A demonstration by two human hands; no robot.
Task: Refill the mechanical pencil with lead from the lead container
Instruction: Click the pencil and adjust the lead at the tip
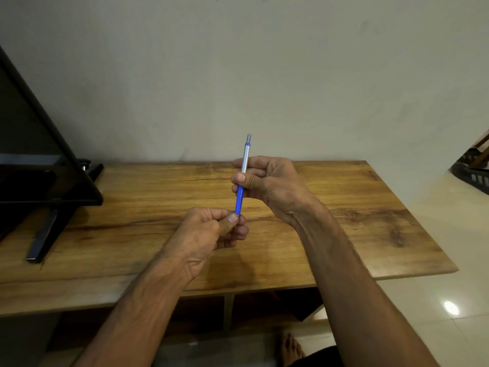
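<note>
The mechanical pencil (245,157) has a silver upper barrel and a blue lower grip, and stands nearly upright above the wooden table (344,213). My right hand (267,181) holds it around the middle, thumb pressed on the barrel. My left hand (211,231) pinches the pencil's lower tip between thumb and forefinger. The tip itself is hidden by those fingers. No lead container is in view.
A black monitor (29,160) on a dark stand (45,234) occupies the table's left end. A plain wall rises behind the table. Tiled floor (436,300) lies to the right, with a dark object at the far right edge. A bare foot (289,348) shows below.
</note>
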